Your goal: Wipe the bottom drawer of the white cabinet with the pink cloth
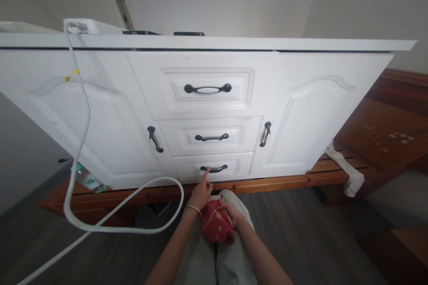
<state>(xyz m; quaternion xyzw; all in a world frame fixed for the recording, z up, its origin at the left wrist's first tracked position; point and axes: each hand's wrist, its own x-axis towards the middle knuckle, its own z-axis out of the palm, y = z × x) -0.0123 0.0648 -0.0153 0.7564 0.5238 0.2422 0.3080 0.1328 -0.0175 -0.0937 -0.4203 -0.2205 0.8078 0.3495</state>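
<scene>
Now the left hand (200, 193) points one finger onto the bottom handle (214, 168) at 12 o'clock; hooking fingers behind it would grip better, while the right hand (232, 214) clutches a red cloth (216, 225).

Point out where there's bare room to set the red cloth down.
Bare floor right of the knees, below the wooden base. Left is crowded by the white cable. Left hand touches the bottom drawer handle; right hand holds the red cloth.

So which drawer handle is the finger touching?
The bottom drawer's handle: the left hand points a finger onto its left end. The two handles above go untouched.
</scene>
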